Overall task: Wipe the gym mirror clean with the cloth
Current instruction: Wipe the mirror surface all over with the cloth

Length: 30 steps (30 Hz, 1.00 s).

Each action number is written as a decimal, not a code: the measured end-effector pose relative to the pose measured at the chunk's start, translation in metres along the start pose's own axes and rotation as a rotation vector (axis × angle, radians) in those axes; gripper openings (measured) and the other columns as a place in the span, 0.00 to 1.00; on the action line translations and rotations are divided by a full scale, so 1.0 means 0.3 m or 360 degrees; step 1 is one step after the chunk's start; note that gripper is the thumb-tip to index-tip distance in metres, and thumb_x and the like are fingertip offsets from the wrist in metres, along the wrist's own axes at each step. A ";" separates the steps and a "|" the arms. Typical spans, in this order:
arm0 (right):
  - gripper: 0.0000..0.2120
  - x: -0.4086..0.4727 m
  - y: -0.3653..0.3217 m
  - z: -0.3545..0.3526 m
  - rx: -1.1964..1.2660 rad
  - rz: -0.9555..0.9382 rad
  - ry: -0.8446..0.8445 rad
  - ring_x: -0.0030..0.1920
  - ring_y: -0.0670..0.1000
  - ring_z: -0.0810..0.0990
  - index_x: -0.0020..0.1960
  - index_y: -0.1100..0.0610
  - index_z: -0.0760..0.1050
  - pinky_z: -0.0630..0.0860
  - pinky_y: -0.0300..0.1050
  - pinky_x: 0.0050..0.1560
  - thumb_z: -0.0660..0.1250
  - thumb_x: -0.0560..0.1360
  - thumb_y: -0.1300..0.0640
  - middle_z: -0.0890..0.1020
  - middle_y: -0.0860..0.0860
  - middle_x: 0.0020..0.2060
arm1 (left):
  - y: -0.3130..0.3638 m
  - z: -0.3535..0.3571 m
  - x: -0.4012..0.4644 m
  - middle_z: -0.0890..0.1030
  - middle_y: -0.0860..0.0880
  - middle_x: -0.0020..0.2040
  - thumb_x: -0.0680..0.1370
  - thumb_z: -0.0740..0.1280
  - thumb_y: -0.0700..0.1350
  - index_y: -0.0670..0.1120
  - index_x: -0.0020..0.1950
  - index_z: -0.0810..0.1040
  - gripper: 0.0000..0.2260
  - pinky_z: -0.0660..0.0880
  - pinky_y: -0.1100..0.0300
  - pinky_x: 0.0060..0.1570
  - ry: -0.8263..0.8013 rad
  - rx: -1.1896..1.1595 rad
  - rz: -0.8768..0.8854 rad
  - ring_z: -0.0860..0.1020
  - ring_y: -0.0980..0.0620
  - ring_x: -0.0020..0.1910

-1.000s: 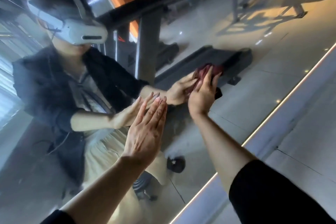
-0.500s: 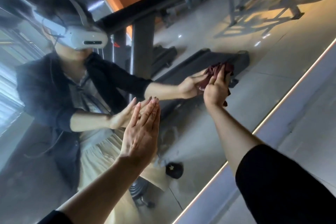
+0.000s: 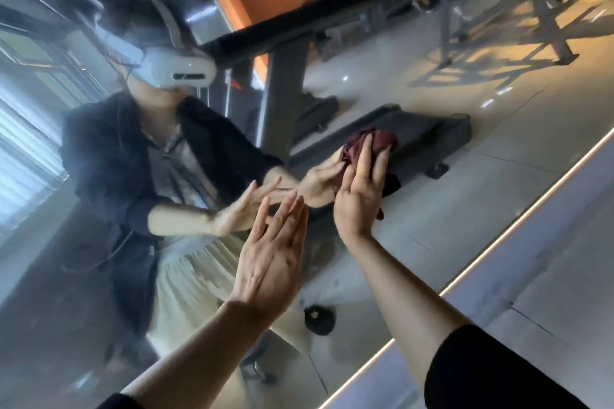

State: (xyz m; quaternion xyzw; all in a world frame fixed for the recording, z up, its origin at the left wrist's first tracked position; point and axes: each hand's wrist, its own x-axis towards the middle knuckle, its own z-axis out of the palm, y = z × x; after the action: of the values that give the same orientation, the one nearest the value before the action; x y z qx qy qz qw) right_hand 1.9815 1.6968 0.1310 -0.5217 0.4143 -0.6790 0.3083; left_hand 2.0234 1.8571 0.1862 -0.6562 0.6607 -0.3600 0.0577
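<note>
Cloth flat against mirror, wiping under way.

We find the dark red cloth [image 3: 372, 146] pinned to the mirror [image 3: 415, 242] under the right hand [image 3: 362, 196], fingers straight and close together to spread pressure; the left hand [image 3: 272, 262], fingers pressed together, braces the glass nearby.

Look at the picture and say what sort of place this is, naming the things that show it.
Most likely a gym. A large wall mirror reflects a treadmill on a pale tiled floor and metal equipment frames behind it. The right hand presses a dark red cloth to the glass.
</note>
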 end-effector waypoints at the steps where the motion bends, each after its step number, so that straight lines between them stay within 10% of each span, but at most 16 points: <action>1: 0.22 -0.130 -0.047 0.018 0.0002 -0.0189 -0.0122 0.77 0.64 0.61 0.78 0.58 0.65 0.65 0.62 0.73 0.56 0.84 0.58 0.59 0.65 0.78 | -0.024 -0.009 -0.040 0.67 0.40 0.75 0.79 0.53 0.39 0.38 0.75 0.68 0.23 0.49 0.47 0.77 0.0024 -0.0062 -0.0076 0.62 0.45 0.76; 5: 0.23 -0.276 -0.108 0.010 -0.0024 -0.0670 -0.0433 0.77 0.63 0.62 0.78 0.50 0.63 0.68 0.64 0.70 0.55 0.83 0.56 0.59 0.61 0.78 | -0.128 -0.035 -0.205 0.68 0.40 0.75 0.82 0.49 0.38 0.39 0.75 0.68 0.22 0.53 0.44 0.78 0.0155 -0.0203 -0.0279 0.64 0.43 0.76; 10: 0.24 -0.035 -0.279 0.112 -0.0024 0.0061 0.0112 0.75 0.65 0.64 0.78 0.54 0.64 0.58 0.59 0.75 0.54 0.83 0.55 0.60 0.64 0.78 | -0.264 -0.079 -0.371 0.70 0.38 0.74 0.78 0.52 0.36 0.35 0.72 0.71 0.23 0.47 0.47 0.79 0.0231 -0.0175 -0.0448 0.68 0.40 0.74; 18: 0.24 -0.793 -0.400 0.178 -0.0245 -0.1147 -0.0487 0.77 0.61 0.62 0.76 0.49 0.67 0.65 0.69 0.69 0.64 0.81 0.54 0.60 0.56 0.78 | -0.463 -0.079 -0.648 0.68 0.42 0.75 0.85 0.44 0.43 0.37 0.74 0.68 0.23 0.62 0.36 0.73 0.0466 -0.0211 -0.0603 0.67 0.44 0.75; 25: 0.26 -0.596 -0.701 0.274 -0.0096 -0.0633 -0.0030 0.71 0.65 0.70 0.76 0.56 0.69 0.66 0.67 0.69 0.49 0.85 0.43 0.66 0.65 0.75 | -0.549 -0.073 -0.937 0.63 0.40 0.78 0.79 0.50 0.37 0.36 0.76 0.64 0.24 0.60 0.37 0.74 0.0464 -0.0111 -0.0729 0.63 0.41 0.77; 30: 0.23 -0.973 -0.727 0.319 -0.0189 -0.1317 -0.0431 0.77 0.64 0.61 0.78 0.52 0.63 0.61 0.66 0.73 0.51 0.85 0.47 0.60 0.61 0.78 | -0.616 -0.086 -1.118 0.65 0.40 0.78 0.81 0.49 0.38 0.35 0.75 0.67 0.23 0.59 0.38 0.75 0.0485 -0.0153 -0.0970 0.64 0.42 0.77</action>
State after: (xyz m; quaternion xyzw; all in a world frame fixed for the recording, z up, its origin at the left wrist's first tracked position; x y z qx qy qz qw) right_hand 2.1543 2.0239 0.2023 -0.7449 0.1646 -0.6458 0.0315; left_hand 2.2060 2.1943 0.1742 -0.7640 0.4515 -0.4232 -0.1829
